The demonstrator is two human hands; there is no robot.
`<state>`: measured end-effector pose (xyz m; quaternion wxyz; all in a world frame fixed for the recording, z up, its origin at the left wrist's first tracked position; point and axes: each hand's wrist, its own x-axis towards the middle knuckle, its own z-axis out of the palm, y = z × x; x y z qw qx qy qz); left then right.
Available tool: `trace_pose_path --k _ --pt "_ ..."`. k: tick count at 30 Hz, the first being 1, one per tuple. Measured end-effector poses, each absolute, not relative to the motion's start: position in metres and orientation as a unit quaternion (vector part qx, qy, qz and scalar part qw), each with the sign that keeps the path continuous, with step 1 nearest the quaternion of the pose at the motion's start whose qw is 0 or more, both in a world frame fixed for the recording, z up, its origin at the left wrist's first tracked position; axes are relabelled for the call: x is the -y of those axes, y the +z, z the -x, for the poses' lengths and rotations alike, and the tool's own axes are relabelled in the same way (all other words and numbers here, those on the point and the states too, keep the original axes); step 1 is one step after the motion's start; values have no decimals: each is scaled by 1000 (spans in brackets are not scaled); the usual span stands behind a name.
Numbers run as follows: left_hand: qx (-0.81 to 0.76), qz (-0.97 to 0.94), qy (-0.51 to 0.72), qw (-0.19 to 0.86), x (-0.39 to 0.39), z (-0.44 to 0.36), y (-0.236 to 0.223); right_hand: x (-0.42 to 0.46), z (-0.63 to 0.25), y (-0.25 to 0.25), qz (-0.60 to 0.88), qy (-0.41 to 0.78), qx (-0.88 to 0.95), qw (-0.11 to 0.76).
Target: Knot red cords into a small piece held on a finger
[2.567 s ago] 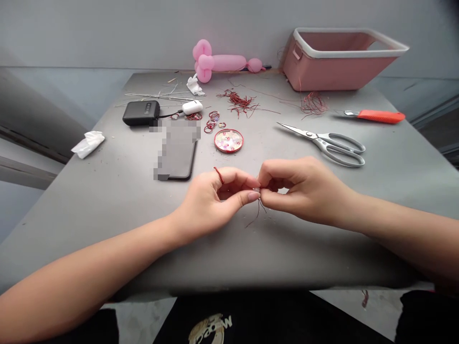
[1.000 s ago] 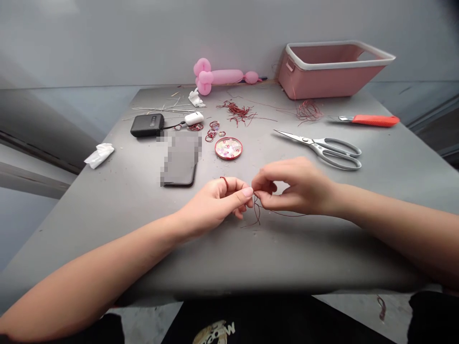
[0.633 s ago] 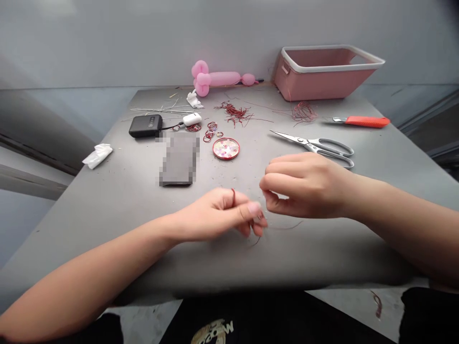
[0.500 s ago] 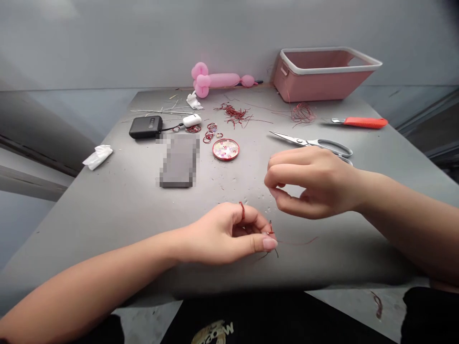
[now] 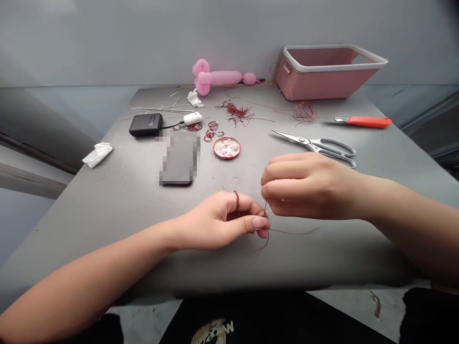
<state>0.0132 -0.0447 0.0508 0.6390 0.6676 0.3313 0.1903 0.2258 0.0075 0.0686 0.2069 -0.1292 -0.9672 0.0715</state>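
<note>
Beyond the dish (image 5: 227, 158), formed rings (image 5: 208, 136) lie; in front, the left hand (image 5: 215, 222) pinches loose-ended cord (image 5: 268, 238), the right hand (image 5: 311, 188) gripping one end (image 5: 266, 206).

The left hand (image 5: 222, 222) pinches red thread (image 5: 267, 235) between thumb and fingers, its loose ends trailing below and to the right. The right hand (image 5: 311, 188) holds a strand drawn up from it. Scissors (image 5: 311, 143) lie just behind the right hand, partly hidden by it. A round dish (image 5: 227, 157) of beads sits between the phone (image 5: 180, 160) and the scissors, near the small rings (image 5: 210, 135).
</note>
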Motion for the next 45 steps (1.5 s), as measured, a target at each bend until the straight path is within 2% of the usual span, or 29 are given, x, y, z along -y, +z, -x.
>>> trace_pose_path --k 2,5,8,10,12,15,18,20,24,29,33,39,45 --pt "-335 -677 194 626 46 -14 50 -7 -228 68 127 -19 964 232" --pt "-367 -707 261 545 47 -15 46 -6 -229 71 132 -57 948 282" --pt "-390 -799 349 296 46 -13 40 -3 -226 72 114 -31 940 320" --pt "-342 -853 382 101 44 -11 37 0 -224 71 99 -26 946 309" --pt "-316 -869 379 -39 42 -9 34 3 -221 71 98 -48 954 281" --pt "-329 -870 336 -146 43 -8 34 7 -219 71 107 -103 961 235" --pt "-355 -868 296 -181 46 -8 34 10 -217 70 120 -166 957 204" --pt "-378 -872 263 -165 47 -9 35 12 -216 69 130 -195 951 199" --pt "-423 -872 238 -65 42 -6 34 16 -213 64 174 -196 937 230" --pt "-435 -833 343 6 33 -3 30 17 -209 52 221 -167 914 296" --pt "-461 -792 394 75 36 -6 31 14 -210 41 191 -176 908 327" --pt "-485 -723 412 267 42 -12 39 13 -210 35 149 -206 897 361" --pt "-464 -578 414 528 42 -13 44 18 -211 35 164 -252 877 375"
